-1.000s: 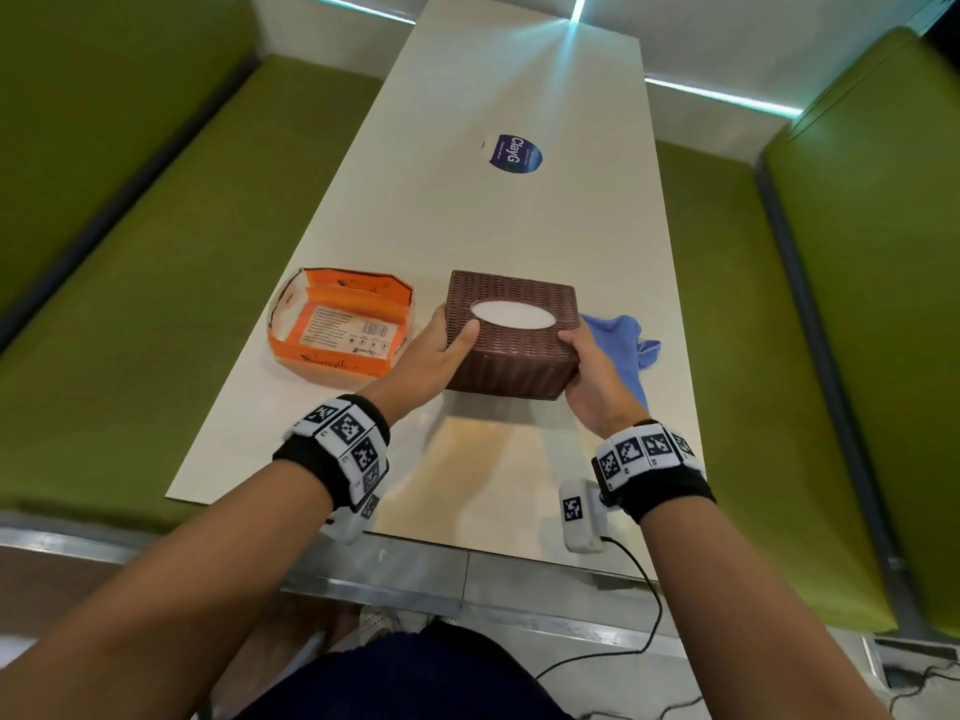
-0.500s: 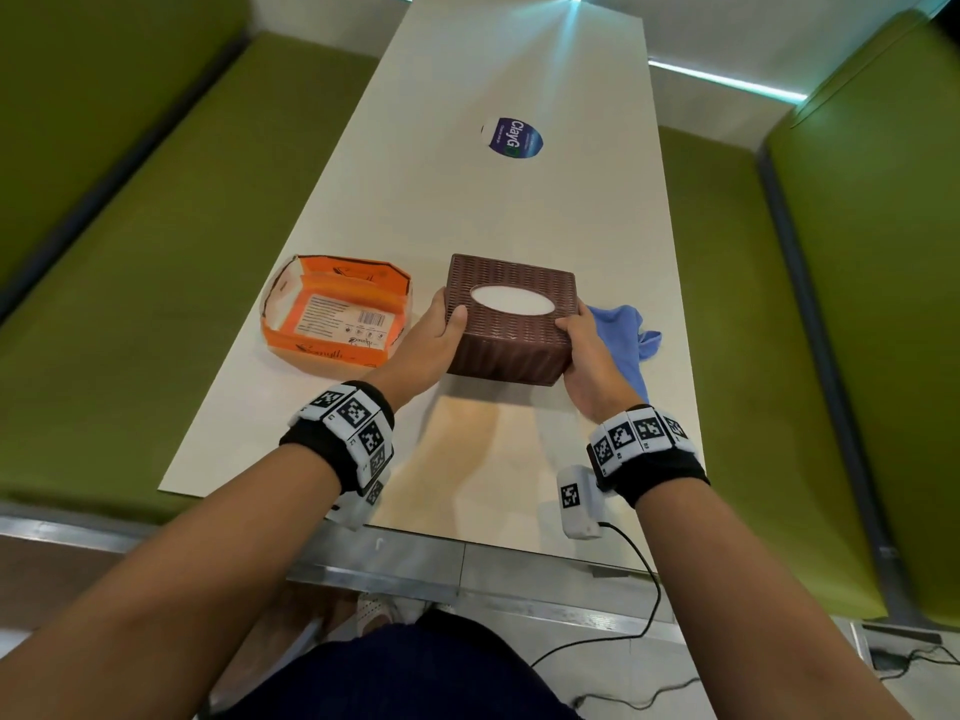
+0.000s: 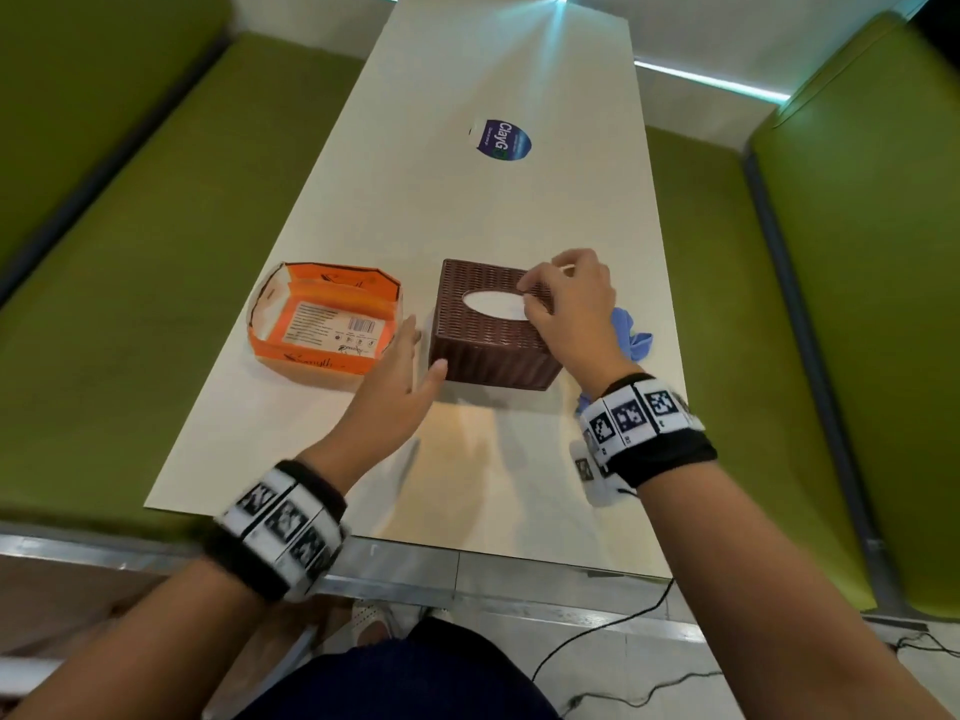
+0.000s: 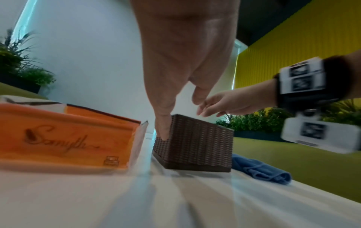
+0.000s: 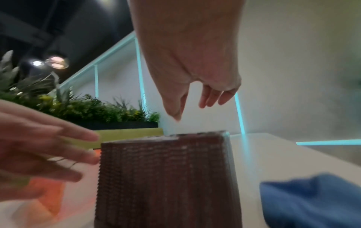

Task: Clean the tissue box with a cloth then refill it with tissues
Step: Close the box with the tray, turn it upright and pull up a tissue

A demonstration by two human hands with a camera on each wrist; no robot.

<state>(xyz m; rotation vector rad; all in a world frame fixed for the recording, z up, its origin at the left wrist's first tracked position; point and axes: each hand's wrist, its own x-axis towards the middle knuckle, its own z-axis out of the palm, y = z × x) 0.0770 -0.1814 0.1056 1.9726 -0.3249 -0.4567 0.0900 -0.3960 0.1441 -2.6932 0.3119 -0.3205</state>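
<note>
The brown woven tissue box (image 3: 493, 345) (image 4: 195, 141) (image 5: 166, 177) stands on the white table (image 3: 467, 210). White tissue (image 3: 491, 305) shows in its oval top opening. My right hand (image 3: 566, 309) (image 5: 191, 106) hovers over the right end of that opening, fingers loosely curled downward, thumb and fingers apart with nothing between them. My left hand (image 3: 400, 371) (image 4: 175, 98) is flat and straight-fingered beside the box's near left corner, one fingertip close against that corner. The crumpled blue cloth (image 3: 631, 335) (image 4: 259, 171) (image 5: 312, 200) lies on the table right of the box.
An opened orange tissue carton (image 3: 322, 324) (image 4: 64, 138) sits left of the box. A round blue sticker (image 3: 501, 140) is farther up the table. Green benches (image 3: 130, 241) run along both long sides; the table's near edge is close to my wrists.
Both hands have let go of the box's sides. The right hand rose over the top opening; the left opened and drew back to the near left corner.
</note>
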